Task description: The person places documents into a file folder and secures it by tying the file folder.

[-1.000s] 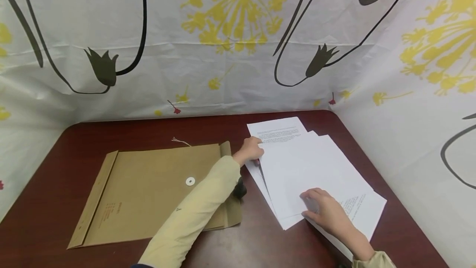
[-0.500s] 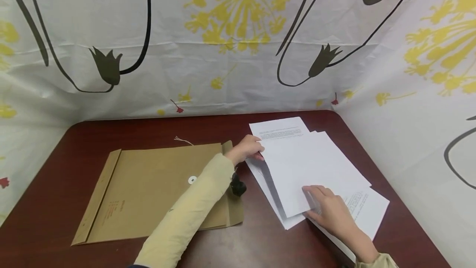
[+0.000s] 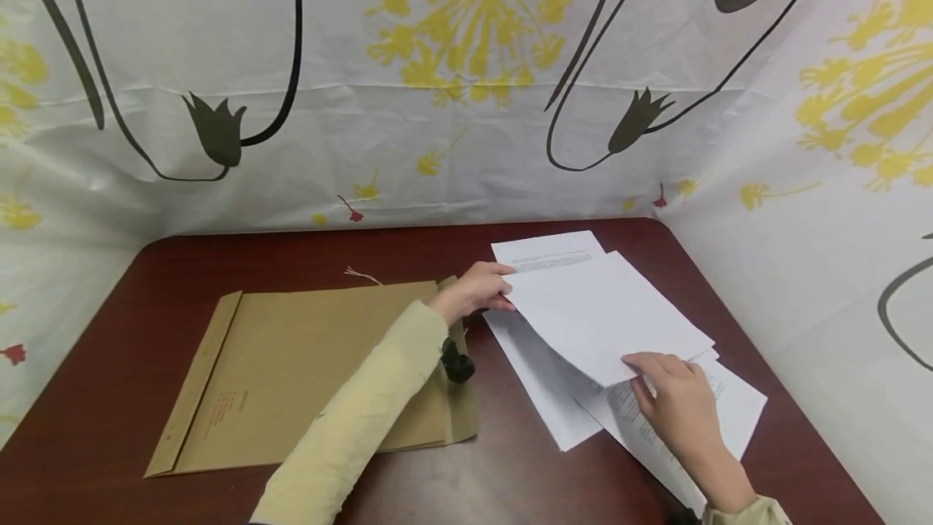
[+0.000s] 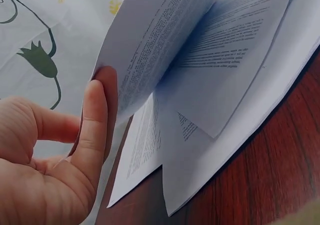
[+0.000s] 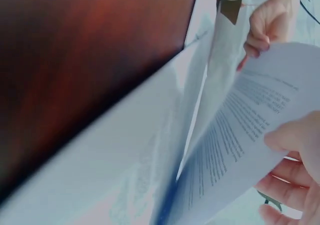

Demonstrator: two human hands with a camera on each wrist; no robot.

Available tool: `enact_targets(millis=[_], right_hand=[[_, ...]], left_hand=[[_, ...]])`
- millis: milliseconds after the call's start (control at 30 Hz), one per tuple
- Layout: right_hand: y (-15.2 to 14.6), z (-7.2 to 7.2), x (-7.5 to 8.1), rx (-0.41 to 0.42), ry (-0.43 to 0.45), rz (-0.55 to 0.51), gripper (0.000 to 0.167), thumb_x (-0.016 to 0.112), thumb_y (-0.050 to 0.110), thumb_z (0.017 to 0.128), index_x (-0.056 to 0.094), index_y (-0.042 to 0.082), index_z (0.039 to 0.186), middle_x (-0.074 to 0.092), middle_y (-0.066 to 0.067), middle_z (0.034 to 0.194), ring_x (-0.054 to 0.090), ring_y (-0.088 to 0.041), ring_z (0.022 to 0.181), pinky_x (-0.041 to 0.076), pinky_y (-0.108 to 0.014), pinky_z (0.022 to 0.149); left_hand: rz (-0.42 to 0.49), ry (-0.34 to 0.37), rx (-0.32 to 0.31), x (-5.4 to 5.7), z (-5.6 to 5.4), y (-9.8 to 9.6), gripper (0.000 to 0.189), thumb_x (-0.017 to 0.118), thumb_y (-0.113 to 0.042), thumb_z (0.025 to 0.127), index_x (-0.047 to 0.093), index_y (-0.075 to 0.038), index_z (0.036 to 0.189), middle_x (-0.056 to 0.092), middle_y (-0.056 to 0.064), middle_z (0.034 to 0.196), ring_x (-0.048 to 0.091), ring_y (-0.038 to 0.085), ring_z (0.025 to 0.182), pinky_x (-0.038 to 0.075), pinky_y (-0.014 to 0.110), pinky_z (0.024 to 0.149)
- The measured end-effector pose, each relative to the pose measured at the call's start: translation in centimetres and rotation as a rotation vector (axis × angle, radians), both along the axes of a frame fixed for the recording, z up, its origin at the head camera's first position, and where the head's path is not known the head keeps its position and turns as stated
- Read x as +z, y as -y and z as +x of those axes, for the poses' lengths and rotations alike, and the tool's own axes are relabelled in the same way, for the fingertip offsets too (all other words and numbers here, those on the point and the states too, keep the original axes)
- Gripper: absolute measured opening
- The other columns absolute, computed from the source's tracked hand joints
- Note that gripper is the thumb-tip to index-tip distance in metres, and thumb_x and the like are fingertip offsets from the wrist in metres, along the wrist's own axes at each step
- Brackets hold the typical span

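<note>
A sheet of paper [image 3: 601, 310], blank on its upper face, is lifted over a spread of other papers [image 3: 547, 399]. My left hand [image 3: 475, 290] pinches its far left edge; the left wrist view shows the left hand [image 4: 65, 155] with that edge between thumb and fingers. At the near corner my right hand [image 3: 681, 407] grips the same sheet. In the right wrist view, the right hand [image 5: 297, 160] has its thumb against the sheet's printed underside [image 5: 225, 135]. Whether more than one sheet is held cannot be told.
A brown paper document envelope [image 3: 313, 371] with a white string [image 3: 362, 275] lies left of the papers, partly under my left sleeve [image 3: 364, 403]. A small black object [image 3: 457, 361] is by the left forearm. Patterned cloth [image 3: 452, 136] walls the dark red table [image 3: 503, 460] at back and right.
The top sheet's near edge has risen and bends upward, uncovering printed pages beneath. My right hand has moved slightly right with that corner; my left hand has shifted slightly left.
</note>
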State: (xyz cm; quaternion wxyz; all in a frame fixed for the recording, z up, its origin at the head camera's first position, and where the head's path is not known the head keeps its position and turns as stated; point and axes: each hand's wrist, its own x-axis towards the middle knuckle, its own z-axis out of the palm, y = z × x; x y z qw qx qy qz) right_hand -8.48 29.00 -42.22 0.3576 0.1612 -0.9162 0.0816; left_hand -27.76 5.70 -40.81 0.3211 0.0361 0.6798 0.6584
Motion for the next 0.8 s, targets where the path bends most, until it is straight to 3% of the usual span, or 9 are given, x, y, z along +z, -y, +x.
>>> enact_targets(millis=[133,233,367,533,600,667,800], right_hand=[[-0.3,-0.5,0.6,0.023,-0.109,-0.063,0.014,0.058,0.006,0.078,0.069,0.003,0.087,0.067,-0.014,0.077,0.061,-0.032,0.066,0.041,-0.046,0.059],[-0.4,-0.8,1.3,0.015,-0.145,-0.080,0.026,0.048,0.017,0.089,0.069,0.003,0.086,0.068,-0.013,0.076,0.061,-0.032,0.065,0.041,-0.046,0.060],[-0.5,-1.3,2.6,0.007,-0.164,-0.100,0.018,0.054,0.011,0.086,0.069,0.001,0.087,0.068,-0.015,0.077,0.060,-0.035,0.064,0.043,-0.048,0.057],[-0.9,-1.7,4.6,-0.020,-0.164,-0.117,0.017,0.057,0.009,0.085,0.068,-0.004,0.089,0.067,-0.021,0.080,0.061,-0.038,0.064,0.043,-0.050,0.054],[-1.1,-1.9,5.4,-0.018,-0.175,-0.129,0.016,0.056,0.005,0.085,0.068,-0.005,0.089,0.067,-0.021,0.081,0.061,-0.035,0.063,0.043,-0.040,0.051],[-1.1,-2.1,6.2,-0.012,-0.177,-0.143,0.013,0.059,-0.002,0.082,0.068,-0.005,0.090,0.068,-0.020,0.084,0.063,-0.033,0.065,0.042,-0.027,0.053],[-1.0,-2.5,7.4,0.014,-0.205,-0.204,0.024,0.063,-0.016,0.073,0.070,-0.003,0.092,0.069,-0.018,0.085,0.061,-0.024,0.067,0.030,-0.011,0.060]], left_hand=[[0.024,0.006,-0.022,0.0,0.2,0.5,0.052,0.046,0.010,0.086,0.040,0.004,0.138,0.052,0.029,0.122,0.060,0.015,0.061,0.054,0.023,0.062],[0.076,0.024,-0.031,0.1,0.3,0.9,0.046,0.049,0.006,0.090,0.041,0.008,0.135,0.057,0.028,0.117,0.063,0.016,0.066,0.054,0.024,0.066],[0.190,0.010,-0.063,0.4,0.5,1.5,0.038,0.051,-0.006,0.095,0.046,0.011,0.128,0.062,0.026,0.108,0.067,0.023,0.081,0.053,0.031,0.078],[0.392,-0.057,-0.127,1.0,0.7,2.2,0.036,0.047,-0.009,0.096,0.046,0.012,0.125,0.052,0.034,0.122,0.059,0.034,0.107,0.043,0.041,0.095],[0.435,-0.096,-0.135,1.1,0.8,2.3,0.036,0.046,-0.004,0.094,0.043,0.012,0.127,0.048,0.035,0.126,0.055,0.037,0.113,0.040,0.043,0.098],[0.426,-0.155,-0.127,1.1,0.9,2.3,0.036,0.047,0.003,0.093,0.043,0.012,0.128,0.049,0.034,0.125,0.055,0.037,0.113,0.038,0.045,0.099],[0.279,-0.323,-0.071,1.0,1.1,1.9,0.032,0.057,0.004,0.088,0.054,0.011,0.120,0.062,0.026,0.111,0.065,0.023,0.095,0.043,0.047,0.094]])
